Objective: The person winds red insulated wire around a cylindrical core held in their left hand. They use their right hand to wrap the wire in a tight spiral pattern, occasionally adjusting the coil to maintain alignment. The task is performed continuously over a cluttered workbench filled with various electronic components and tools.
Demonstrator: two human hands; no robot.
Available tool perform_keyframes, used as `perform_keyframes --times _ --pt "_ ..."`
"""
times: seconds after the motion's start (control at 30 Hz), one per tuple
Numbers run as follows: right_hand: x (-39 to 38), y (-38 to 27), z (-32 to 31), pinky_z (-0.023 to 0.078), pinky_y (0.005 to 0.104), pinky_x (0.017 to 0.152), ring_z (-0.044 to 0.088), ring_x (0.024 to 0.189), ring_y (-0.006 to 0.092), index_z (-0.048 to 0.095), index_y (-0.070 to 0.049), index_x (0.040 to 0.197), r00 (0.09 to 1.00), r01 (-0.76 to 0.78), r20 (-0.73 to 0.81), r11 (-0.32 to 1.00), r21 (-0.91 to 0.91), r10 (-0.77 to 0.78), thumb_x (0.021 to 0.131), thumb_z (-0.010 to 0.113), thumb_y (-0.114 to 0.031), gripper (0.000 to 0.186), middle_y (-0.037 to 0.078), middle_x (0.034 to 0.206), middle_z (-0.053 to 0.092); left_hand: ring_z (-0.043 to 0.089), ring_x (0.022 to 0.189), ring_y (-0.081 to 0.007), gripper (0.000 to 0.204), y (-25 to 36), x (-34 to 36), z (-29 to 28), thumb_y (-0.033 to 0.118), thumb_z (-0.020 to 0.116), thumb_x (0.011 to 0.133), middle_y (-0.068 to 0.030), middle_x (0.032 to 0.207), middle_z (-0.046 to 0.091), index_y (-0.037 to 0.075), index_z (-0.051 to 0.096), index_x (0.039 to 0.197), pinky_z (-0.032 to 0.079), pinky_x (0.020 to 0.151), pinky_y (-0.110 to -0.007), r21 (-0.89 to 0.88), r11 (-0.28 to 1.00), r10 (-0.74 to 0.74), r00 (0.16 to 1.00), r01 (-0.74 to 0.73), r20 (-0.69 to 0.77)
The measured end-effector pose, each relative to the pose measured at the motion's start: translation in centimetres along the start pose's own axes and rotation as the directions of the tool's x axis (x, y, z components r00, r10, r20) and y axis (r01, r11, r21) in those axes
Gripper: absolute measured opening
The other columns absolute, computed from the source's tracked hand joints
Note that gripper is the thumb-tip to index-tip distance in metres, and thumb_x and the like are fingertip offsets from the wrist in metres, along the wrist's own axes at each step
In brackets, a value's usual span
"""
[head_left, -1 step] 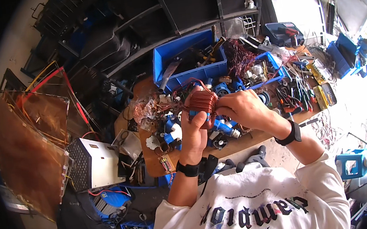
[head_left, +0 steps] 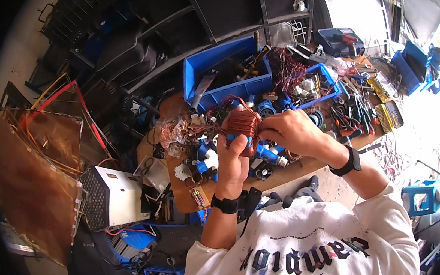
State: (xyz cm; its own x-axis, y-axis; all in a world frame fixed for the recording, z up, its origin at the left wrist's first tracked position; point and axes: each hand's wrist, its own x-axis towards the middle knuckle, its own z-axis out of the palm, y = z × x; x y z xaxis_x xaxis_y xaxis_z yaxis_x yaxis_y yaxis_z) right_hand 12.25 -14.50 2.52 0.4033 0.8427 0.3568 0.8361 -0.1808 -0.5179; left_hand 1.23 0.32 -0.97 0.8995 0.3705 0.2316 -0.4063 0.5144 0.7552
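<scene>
A thick coil of reddish-brown wire [head_left: 245,124] is held up above the workbench, with a bit of blue showing at its lower left. My left hand [head_left: 231,161] grips it from below and the left, thumb across its front. At the coil's right side my right hand [head_left: 297,129] has its fingers bent and pinched together, their tips touching or very near the wire. What lies between those fingertips is too small to make out. Below the coil, blue-and-white plastic fittings [head_left: 271,155] lie on the wooden workbench [head_left: 312,168].
Behind the hands stands a large blue bin [head_left: 231,87] of tools. A smaller blue tray [head_left: 330,92] of parts sits right of it, near dark red wire [head_left: 286,67]. Pliers [head_left: 354,118] crowd the bench's right end. A white metal box [head_left: 122,194] stands at left.
</scene>
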Motion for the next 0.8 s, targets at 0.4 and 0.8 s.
perform_keyframes --times 0.4,0.8 --pt "-0.6 0.5 -0.5 0.051 0.0444 0.065 0.066 0.075 0.0342 0.064 -0.005 0.083 0.999 0.036 0.015 0.998 -0.057 -0.035 0.091 0.065 -0.03 0.026 0.013 0.078 0.066 0.061 0.116 -0.0251 0.073 0.2 0.0 -1.0 0.032 0.073 0.088 -0.0162 0.128 0.059 -0.002 0.04 0.144 0.051 0.1 -0.041 -0.047 0.999 -0.007 0.999 0.005 -0.046" --pt "-2.3 2.8 -7.7 0.05 0.0422 0.064 0.064 0.071 0.0311 0.065 -0.005 0.078 0.986 0.137 0.129 0.964 -0.228 -0.109 0.087 0.068 -0.022 0.019 0.009 0.073 0.064 0.062 0.114 -0.0268 0.074 1.1 0.7 -1.3 0.031 0.074 0.087 -0.0189 0.13 0.058 0.0 0.04 0.145 0.052 0.098 -0.044 -0.051 0.999 -0.002 1.0 0.0 -0.031"
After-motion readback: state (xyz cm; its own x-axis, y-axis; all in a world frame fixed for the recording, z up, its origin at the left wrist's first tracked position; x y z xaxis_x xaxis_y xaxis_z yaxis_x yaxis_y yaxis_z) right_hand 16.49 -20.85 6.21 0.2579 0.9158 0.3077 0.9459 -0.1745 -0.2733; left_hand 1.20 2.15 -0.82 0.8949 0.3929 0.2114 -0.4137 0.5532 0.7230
